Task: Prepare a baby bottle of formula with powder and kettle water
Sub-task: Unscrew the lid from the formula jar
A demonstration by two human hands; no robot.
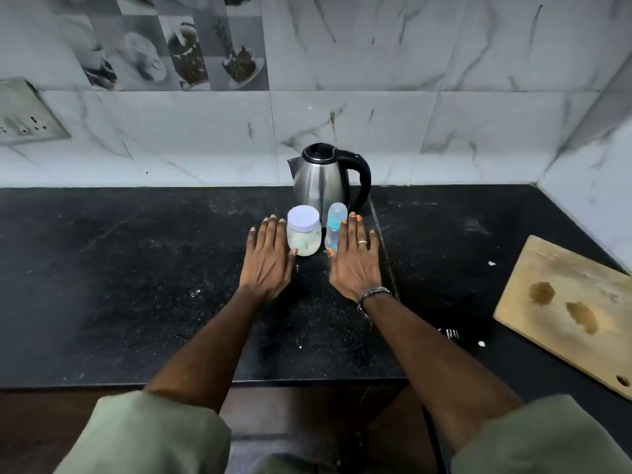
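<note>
Both hands flat on the counter [136, 268], palms down, fingers straight, holding nothing. Left hand [268, 256] just beside the jar [304, 230], thumb at its base; touching or not, cannot tell. Right hand [355, 258] just beside the bottle [335, 227], index finger along its side.

Bottle upright between jar and right hand, clear cap on, blue collar. Kettle [325, 176] behind both, lid shut, handle to the right.

Handling, by judgement: bottle looks like light plastic, narrow, easily tipped; take it round the body below the collar. Jar small, clear, pale powder inside, white lid; steady the body, twist the lid. Kettle steel, likely heaviest and possibly hot; take by the black handle only.

No brand, label or writing readable on any of the three.

Board [564, 313] lies well apart at the right.
</note>
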